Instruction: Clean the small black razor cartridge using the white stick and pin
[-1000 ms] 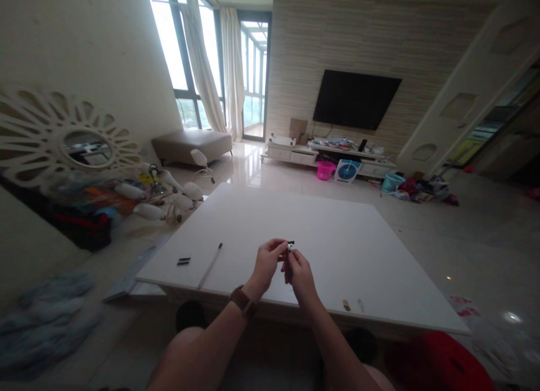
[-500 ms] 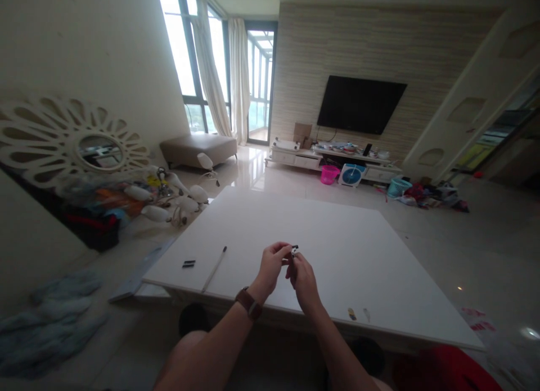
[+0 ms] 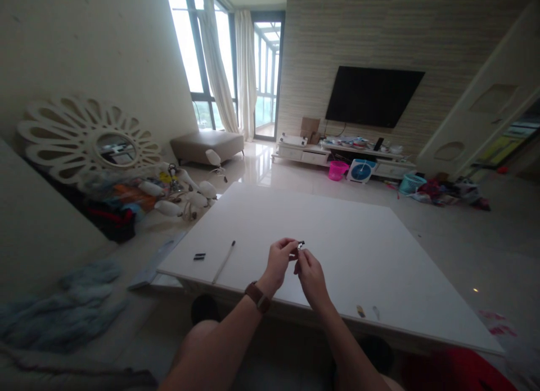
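Observation:
My left hand (image 3: 279, 261), with a brown watch (image 3: 257, 297) on its wrist, pinches a small black and silver piece (image 3: 301, 245) over the white table (image 3: 337, 228). My right hand (image 3: 311, 274) closes its fingertips on the lower side of the same piece. It is too small to name. To the left lie two short black strips (image 3: 199, 256) and a thin stick with a dark tip (image 3: 224, 261). Near the front edge on the right are a small yellow and black item (image 3: 360, 311) and a small clear item (image 3: 376, 312).
A white lamp with several shades (image 3: 196, 197) stands on the floor left of the table, near a flower-shaped mirror frame (image 3: 80, 129). A grey fluffy cloth (image 3: 80, 301) lies at lower left. Something red (image 3: 459, 368) sits at lower right. A TV cabinet (image 3: 312, 154) stands at the back.
The whole view has shifted, so the scene sits further right and slightly higher. Both hands stay together at the small piece, with the fingers only slightly moved.

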Demonstrator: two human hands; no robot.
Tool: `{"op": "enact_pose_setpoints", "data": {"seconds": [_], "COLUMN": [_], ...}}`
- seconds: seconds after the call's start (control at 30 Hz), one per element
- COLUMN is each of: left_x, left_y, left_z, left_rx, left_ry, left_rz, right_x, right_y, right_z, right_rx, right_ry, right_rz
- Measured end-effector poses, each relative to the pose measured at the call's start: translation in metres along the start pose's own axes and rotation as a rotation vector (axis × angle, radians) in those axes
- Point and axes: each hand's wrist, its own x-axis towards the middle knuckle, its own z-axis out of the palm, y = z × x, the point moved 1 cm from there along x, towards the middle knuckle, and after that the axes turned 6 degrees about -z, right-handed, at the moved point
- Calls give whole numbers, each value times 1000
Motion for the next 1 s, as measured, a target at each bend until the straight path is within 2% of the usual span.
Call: {"op": "enact_pose_setpoints", "data": {"seconds": [0.33,0.57,1.0], "left_x": [3,-2,5], "left_y": [2,4,4], "left_z": [0,-6,-6], "left_rx": [19,134,155], "left_ry": [2,34,33], "left_rz": [-2,-8,50], "right_x": [3,0,7], "right_y": [-5,-6,-7], "right_z": [-2,-3,-3], "right_rx": [-62,-36,-41], "right_ry": [35,88,122], "right_rz": [-51,-20,-29]}}
